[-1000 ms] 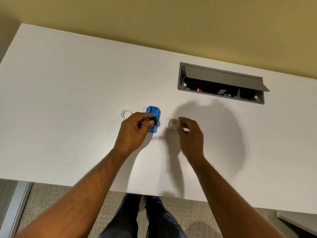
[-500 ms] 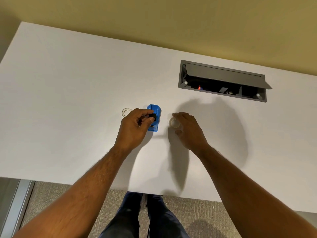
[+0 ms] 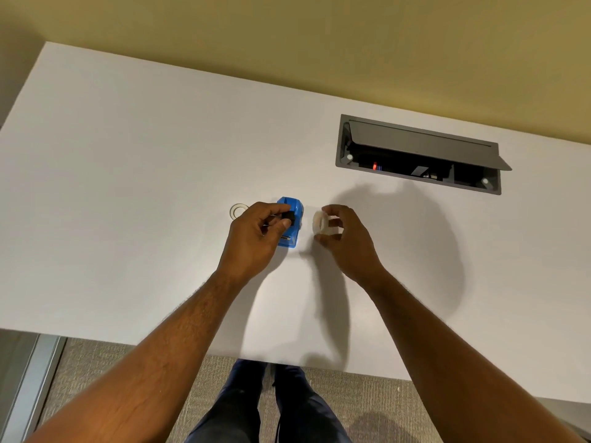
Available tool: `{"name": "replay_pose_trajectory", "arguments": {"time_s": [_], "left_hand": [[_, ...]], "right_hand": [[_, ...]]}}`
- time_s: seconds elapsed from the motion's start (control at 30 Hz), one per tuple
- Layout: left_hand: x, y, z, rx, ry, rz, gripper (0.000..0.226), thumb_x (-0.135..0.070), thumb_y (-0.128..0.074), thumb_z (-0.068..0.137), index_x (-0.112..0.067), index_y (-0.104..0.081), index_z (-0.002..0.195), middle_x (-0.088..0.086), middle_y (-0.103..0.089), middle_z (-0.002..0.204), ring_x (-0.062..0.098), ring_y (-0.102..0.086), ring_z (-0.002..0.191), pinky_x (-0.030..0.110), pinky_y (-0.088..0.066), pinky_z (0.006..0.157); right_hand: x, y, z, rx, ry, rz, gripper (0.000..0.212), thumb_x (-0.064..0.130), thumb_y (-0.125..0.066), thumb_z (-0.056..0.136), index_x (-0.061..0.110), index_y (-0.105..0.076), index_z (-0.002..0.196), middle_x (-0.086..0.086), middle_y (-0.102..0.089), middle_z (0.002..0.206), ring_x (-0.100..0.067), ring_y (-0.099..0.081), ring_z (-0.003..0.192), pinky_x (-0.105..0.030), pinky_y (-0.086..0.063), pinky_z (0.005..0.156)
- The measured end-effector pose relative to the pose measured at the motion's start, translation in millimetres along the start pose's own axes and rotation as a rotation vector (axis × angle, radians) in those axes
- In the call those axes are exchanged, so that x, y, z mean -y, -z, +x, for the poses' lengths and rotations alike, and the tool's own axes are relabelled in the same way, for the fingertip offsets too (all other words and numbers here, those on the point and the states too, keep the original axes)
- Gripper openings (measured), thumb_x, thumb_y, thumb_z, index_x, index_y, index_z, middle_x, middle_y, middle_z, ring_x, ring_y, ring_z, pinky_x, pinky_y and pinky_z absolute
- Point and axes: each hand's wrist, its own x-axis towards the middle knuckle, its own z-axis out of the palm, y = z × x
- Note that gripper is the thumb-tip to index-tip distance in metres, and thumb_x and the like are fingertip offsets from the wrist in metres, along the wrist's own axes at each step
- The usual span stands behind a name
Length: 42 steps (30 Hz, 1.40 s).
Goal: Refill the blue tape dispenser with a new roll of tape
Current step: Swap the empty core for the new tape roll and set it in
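Observation:
The blue tape dispenser (image 3: 291, 226) lies on the white desk (image 3: 128, 187), near its middle. My left hand (image 3: 256, 238) pinches a small black spool core (image 3: 288, 216) right over the dispenser's top. Just to the right, my right hand (image 3: 343, 239) holds a clear roll of tape (image 3: 320, 222) on edge, lifted a little off the desk and a short gap from the dispenser. A flat, empty-looking clear tape ring (image 3: 239, 211) lies on the desk left of the dispenser, partly behind my left hand.
A grey cable hatch (image 3: 419, 155) with its lid open is set into the desk at the back right. A yellow wall runs behind the desk. The desk's near edge is below my forearms, with my legs and carpet under it.
My right hand closed on the clear roll, lifted it off the desk and turned it on edge. My left hand kept the black core over the dispenser.

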Motion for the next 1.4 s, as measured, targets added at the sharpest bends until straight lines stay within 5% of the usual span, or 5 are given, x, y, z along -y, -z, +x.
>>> {"name": "replay_pose_trajectory", "arguments": {"time_s": [0.33, 0.7, 0.93, 1.4], "left_hand": [[-7.9, -1.8, 4.0, 0.017, -0.095, -0.017, 0.027, -0.015, -0.068, 0.095, -0.029, -0.072, 0.118, -0.009, -0.071, 0.107, 0.004, -0.068, 0.099, 0.015, -0.053, 0.083], [-5.7, 2.0, 8.4, 0.046, -0.141, 0.026, 0.029, -0.012, -0.069, 0.094, -0.029, -0.074, 0.116, -0.010, -0.074, 0.105, 0.009, -0.070, 0.099, 0.021, -0.055, 0.085], [-7.5, 2.4, 8.8, 0.057, -0.085, -0.049, 0.026, -0.006, -0.071, 0.092, -0.017, -0.076, 0.116, -0.022, -0.077, 0.098, 0.001, -0.073, 0.094, 0.010, -0.052, 0.080], [-9.5, 1.5, 4.5, 0.039, -0.051, -0.046, 0.024, -0.004, -0.075, 0.090, -0.006, -0.077, 0.113, 0.008, -0.077, 0.100, 0.009, -0.072, 0.088, 0.018, -0.054, 0.082]], "right_hand": [[41.7, 0.0, -6.8, 0.155, -0.012, 0.405, 0.051, 0.002, -0.069, 0.085, 0.027, -0.058, 0.128, 0.008, -0.069, 0.120, -0.010, -0.068, 0.107, -0.026, -0.058, 0.089], [51.4, -0.3, -11.9, 0.171, 0.004, 0.356, 0.050, -0.004, -0.066, 0.085, 0.019, -0.058, 0.128, -0.001, -0.069, 0.121, -0.015, -0.069, 0.108, -0.036, -0.058, 0.095], [51.9, -1.0, -11.1, 0.144, 0.025, 0.276, 0.049, -0.003, -0.066, 0.083, 0.022, -0.059, 0.124, 0.003, -0.069, 0.119, -0.014, -0.068, 0.110, -0.042, -0.057, 0.097], [50.8, -6.7, -19.3, 0.087, 0.118, 0.144, 0.046, 0.000, -0.071, 0.082, 0.024, -0.060, 0.120, 0.004, -0.069, 0.114, -0.016, -0.068, 0.106, -0.043, -0.056, 0.095]]}}
